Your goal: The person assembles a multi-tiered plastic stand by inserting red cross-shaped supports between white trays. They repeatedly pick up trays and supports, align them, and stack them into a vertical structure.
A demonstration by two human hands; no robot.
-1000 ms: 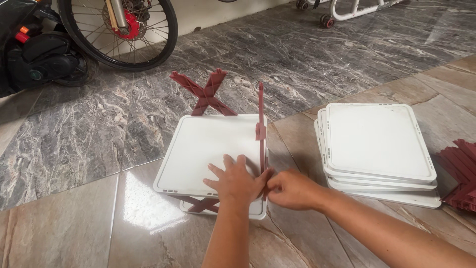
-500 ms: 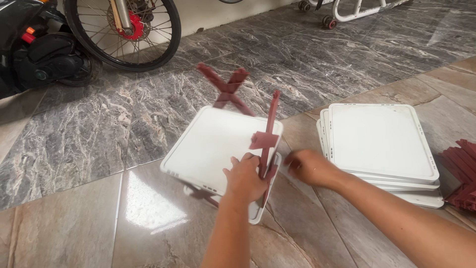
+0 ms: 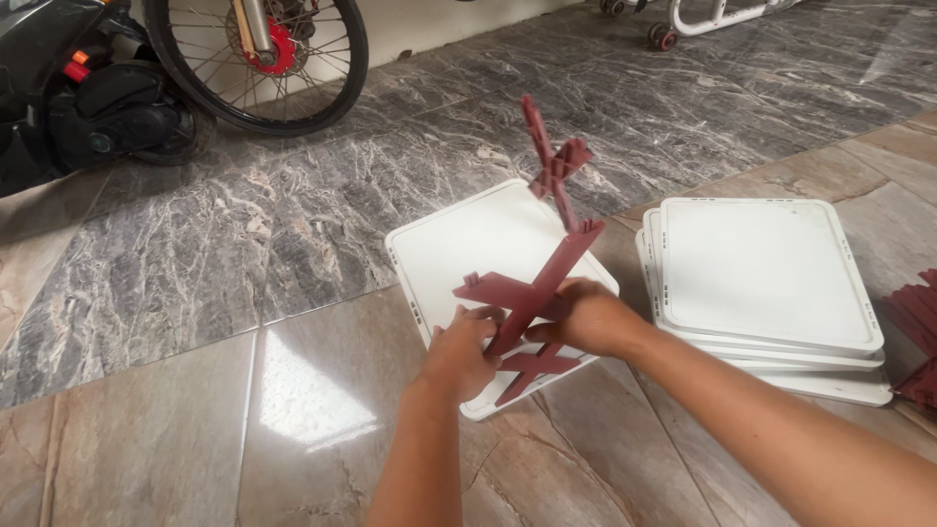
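Partly hidden, both hands' fingers clamp the red frame over the white panel.

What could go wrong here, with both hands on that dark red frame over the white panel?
The dark red frame stands tall and tilted, gripped only at its lower end by the left hand and right hand, so its top might swing or flex. Fingers could get pinched against the white panel. The panel lies on glossy floor tile and may slide.
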